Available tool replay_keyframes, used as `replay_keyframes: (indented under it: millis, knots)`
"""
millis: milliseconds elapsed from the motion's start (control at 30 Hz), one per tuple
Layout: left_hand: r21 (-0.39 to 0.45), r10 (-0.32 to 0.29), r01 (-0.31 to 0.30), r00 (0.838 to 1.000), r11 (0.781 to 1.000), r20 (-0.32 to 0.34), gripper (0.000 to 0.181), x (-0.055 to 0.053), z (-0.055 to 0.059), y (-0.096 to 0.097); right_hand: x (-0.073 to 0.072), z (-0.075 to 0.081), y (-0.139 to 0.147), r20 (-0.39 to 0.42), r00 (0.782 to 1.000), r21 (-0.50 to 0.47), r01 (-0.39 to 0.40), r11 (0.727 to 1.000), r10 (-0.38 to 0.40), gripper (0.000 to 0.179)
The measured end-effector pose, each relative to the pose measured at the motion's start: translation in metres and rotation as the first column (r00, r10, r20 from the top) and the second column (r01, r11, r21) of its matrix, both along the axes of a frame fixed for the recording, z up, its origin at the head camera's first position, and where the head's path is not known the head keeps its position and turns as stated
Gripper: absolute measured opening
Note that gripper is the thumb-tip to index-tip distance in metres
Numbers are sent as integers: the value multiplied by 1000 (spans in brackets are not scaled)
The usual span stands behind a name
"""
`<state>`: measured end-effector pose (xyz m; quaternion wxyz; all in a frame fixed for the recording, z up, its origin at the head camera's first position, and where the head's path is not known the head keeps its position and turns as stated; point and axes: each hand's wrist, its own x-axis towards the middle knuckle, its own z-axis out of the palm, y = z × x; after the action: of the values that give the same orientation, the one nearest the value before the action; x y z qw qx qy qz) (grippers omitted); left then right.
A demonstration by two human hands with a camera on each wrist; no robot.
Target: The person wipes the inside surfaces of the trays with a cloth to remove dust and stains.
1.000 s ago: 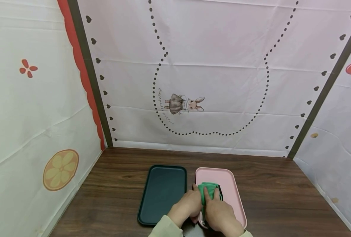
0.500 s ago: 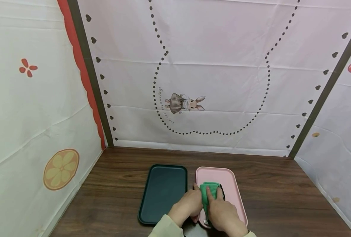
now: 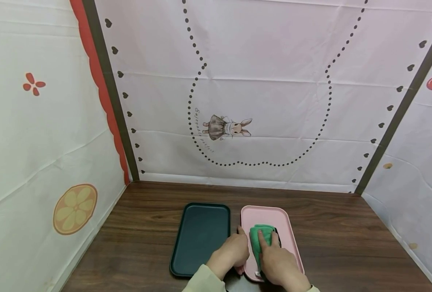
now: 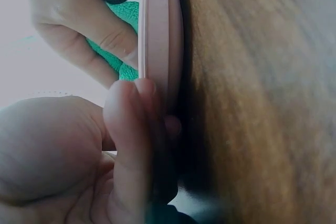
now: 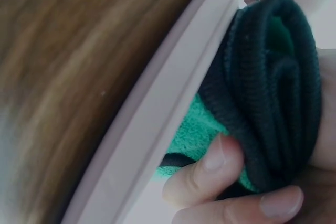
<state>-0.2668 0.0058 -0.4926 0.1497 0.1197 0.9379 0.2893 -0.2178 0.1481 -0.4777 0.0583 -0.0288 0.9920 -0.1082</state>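
A pink tray (image 3: 289, 243) lies on the wooden table, with a folded green cloth (image 3: 255, 239) inside it. Dark ribbed trim borders this cloth, and a small white tag shows at its near end in the head view. My right hand (image 3: 279, 263) holds the cloth down against the tray, two fingers stretched over its top. In the right wrist view, other fingers (image 5: 202, 174) curl at the folded layers. My left hand (image 3: 232, 251) grips the tray's left rim; the left wrist view shows fingertips at the pink rim (image 4: 157, 35), with one partly hidden below.
A dark green tray (image 3: 201, 239) lies just left of the pink one. The brown wooden table (image 3: 139, 227) spreads around both. Printed fabric walls (image 3: 274, 121) stand at the back and both sides. A grey surface (image 3: 238, 283) shows between the wrists.
My right hand and the green cloth have slid right across the pink tray, baring more of its left side. The left hand stays at the rim.
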Motion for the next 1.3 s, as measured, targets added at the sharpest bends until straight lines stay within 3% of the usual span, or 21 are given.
replay_keyframes:
  millis: [300,600,933,1300]
  knots:
    - [15,6,-6,999,1000,33,69,0,0,0,1,-2,10,-59,997,-9,-40,999,40,65]
    - [-5,0,0,1000,1000,-5,71,2,1,-1,3,0,18,-30,1000,-10,0,1000,0,64]
    - [-13,9,-9,999,1000,37,72,-2,-1,1,3,-1,26,-30,1000,-3,-3,1000,3,63]
    - [-1,15,-15,1000,1000,19,72,0,-1,1,4,0,35,-43,999,-19,-6,1000,5,63]
